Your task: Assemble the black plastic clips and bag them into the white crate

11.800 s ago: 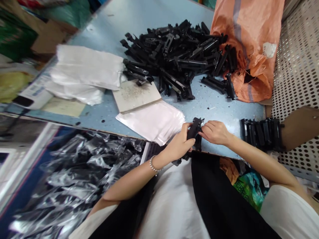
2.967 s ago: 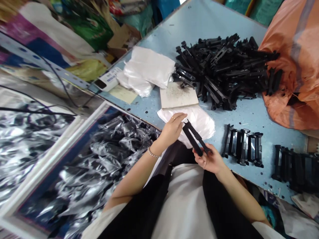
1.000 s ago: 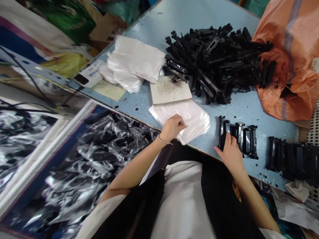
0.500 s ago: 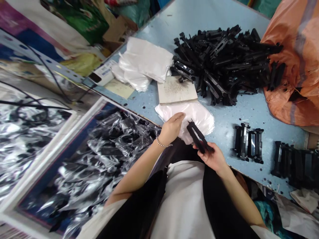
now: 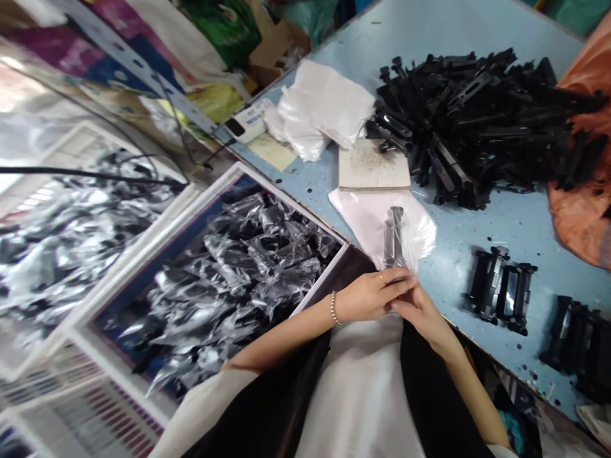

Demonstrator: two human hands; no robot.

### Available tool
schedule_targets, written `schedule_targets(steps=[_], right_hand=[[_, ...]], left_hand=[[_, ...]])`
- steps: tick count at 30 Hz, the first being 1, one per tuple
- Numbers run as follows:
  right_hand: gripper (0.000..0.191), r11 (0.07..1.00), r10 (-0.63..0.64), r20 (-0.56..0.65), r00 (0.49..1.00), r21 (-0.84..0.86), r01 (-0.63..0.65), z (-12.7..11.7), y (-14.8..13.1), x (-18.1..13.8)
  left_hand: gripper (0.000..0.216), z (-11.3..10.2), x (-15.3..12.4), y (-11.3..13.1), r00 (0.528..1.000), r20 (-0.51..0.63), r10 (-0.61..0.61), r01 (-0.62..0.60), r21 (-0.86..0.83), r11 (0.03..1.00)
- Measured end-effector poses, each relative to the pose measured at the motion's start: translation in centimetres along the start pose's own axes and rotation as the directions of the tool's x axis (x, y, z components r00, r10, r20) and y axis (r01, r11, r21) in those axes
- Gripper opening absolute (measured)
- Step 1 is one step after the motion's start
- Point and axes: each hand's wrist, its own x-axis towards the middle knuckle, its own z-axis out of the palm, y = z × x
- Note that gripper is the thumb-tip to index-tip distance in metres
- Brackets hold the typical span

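A slim black plastic part (image 5: pixel 393 232) lies inside a clear plastic bag (image 5: pixel 407 245), pointing away from me. My left hand (image 5: pixel 382 294) is closed at the bag's near end, its fingers laid over those of the other hand. Closed at the same end, my right hand (image 5: pixel 421 310) grips the near end of the part, which the fingers hide. Just beyond and beneath the bagged part is a stack of flat clear bags (image 5: pixel 356 210), weighed down along its far edge by a pale block (image 5: pixel 375 170).
Loose black parts (image 5: pixel 477 127) form a big heap at the back right, beside an orange sack (image 5: pixel 580 222). Short rows of black parts (image 5: pixel 506 289) lie on the right. More bags (image 5: pixel 329 102) rest farther back. At left, a white crate (image 5: pixel 210 181) holds bagged parts (image 5: pixel 248 267).
The black part, bare in my right hand before, is now inside a clear bag. My left hand has come across to meet the right. The view has shifted left.
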Motion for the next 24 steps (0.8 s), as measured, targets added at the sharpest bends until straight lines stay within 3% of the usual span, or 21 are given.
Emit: schedule_targets(steps=[3, 5, 6, 7, 8, 10, 11, 12, 13, 15, 17, 19, 21, 22, 23, 24], right_hand=[[0.060, 1.000, 0.004, 0.169, 0.986, 0.003, -0.005, -0.7, -1.2, -1.0], [0.049, 0.999, 0.036, 0.192, 0.981, -0.030, -0.031, -1.4, -1.5, -1.0], [0.044, 0.998, 0.043, 0.169, 0.985, -0.049, -0.035, -1.6, -1.4, -0.9], [0.040, 0.998, 0.038, 0.124, 0.992, -0.060, -0.031, -1.7, -1.3, -0.7], [0.037, 0.998, 0.026, 0.065, 0.998, -0.061, -0.022, -1.7, -1.0, -0.5], [0.033, 0.998, 0.002, -0.040, 0.999, -0.057, -0.004, -1.4, -0.5, -0.2], [0.032, 0.998, -0.008, -0.069, 0.998, -0.067, 0.003, -1.2, -0.4, -0.1], [0.031, 0.995, -0.024, -0.081, 0.996, -0.094, 0.016, -1.1, -0.3, -0.2], [0.029, 0.988, -0.051, -0.081, 0.995, -0.151, 0.038, -1.2, -0.4, -0.3], [0.029, 0.927, -0.146, -0.087, 0.985, -0.361, 0.105, -2.3, -0.9, -0.8], [0.032, 0.753, -0.286, -0.183, 0.941, -0.650, 0.102, -4.7, -1.4, -2.0], [0.039, 0.500, -0.430, -0.352, 0.831, -0.859, -0.105, -7.8, -1.5, -3.5], [0.048, 0.280, -0.503, -0.469, 0.725, -0.883, -0.377, -10.4, -1.0, -4.7], [0.052, 0.196, -0.505, -0.495, 0.707, -0.864, -0.465, -11.3, -0.6, -5.0], [0.054, 0.129, -0.492, -0.498, 0.714, -0.853, -0.506, -11.9, -0.2, -5.0], [0.054, 0.079, -0.471, -0.481, 0.739, -0.858, -0.508, -12.1, 0.2, -4.9]], left_hand=[[0.044, -3.7, -1.9, 1.1, 0.992, -0.067, -0.108, 0.110, 0.040, 0.993], [0.039, -6.3, -4.2, 0.9, 0.970, -0.008, -0.244, 0.244, 0.097, 0.965], [0.037, -7.2, -5.5, 0.1, 0.937, 0.043, -0.347, 0.339, 0.139, 0.931], [0.034, -7.7, -6.9, -1.1, 0.866, 0.101, -0.490, 0.466, 0.195, 0.863], [0.033, -7.7, -8.2, -2.6, 0.750, 0.159, -0.642, 0.593, 0.267, 0.760], [0.033, -6.4, -10.4, -6.3, 0.424, 0.241, -0.873, 0.757, 0.434, 0.488], [0.033, -5.2, -11.1, -8.1, 0.327, 0.265, -0.907, 0.770, 0.481, 0.419], [0.033, -4.0, -11.5, -9.7, 0.261, 0.285, -0.922, 0.769, 0.515, 0.378], [0.033, -2.8, -11.7, -10.9, 0.234, 0.307, -0.923, 0.761, 0.533, 0.370], [0.034, -1.1, -11.7, -12.5, 0.235, 0.356, -0.904, 0.736, 0.543, 0.405], [0.035, -0.7, -11.1, -13.3, 0.243, 0.411, -0.879, 0.710, 0.542, 0.450], [0.030, -1.5, -10.2, -13.3, 0.244, 0.472, -0.847, 0.688, 0.531, 0.495], [0.020, -2.9, -8.7, -12.5, 0.235, 0.542, -0.807, 0.679, 0.502, 0.535], [0.019, -3.5, -7.7, -11.7, 0.256, 0.584, -0.770, 0.690, 0.448, 0.569], [0.023, -3.9, -6.5, -10.8, 0.318, 0.613, -0.724, 0.703, 0.360, 0.613], [0.028, -4.1, -5.0, -9.7, 0.427, 0.604, -0.673, 0.700, 0.250, 0.669]])
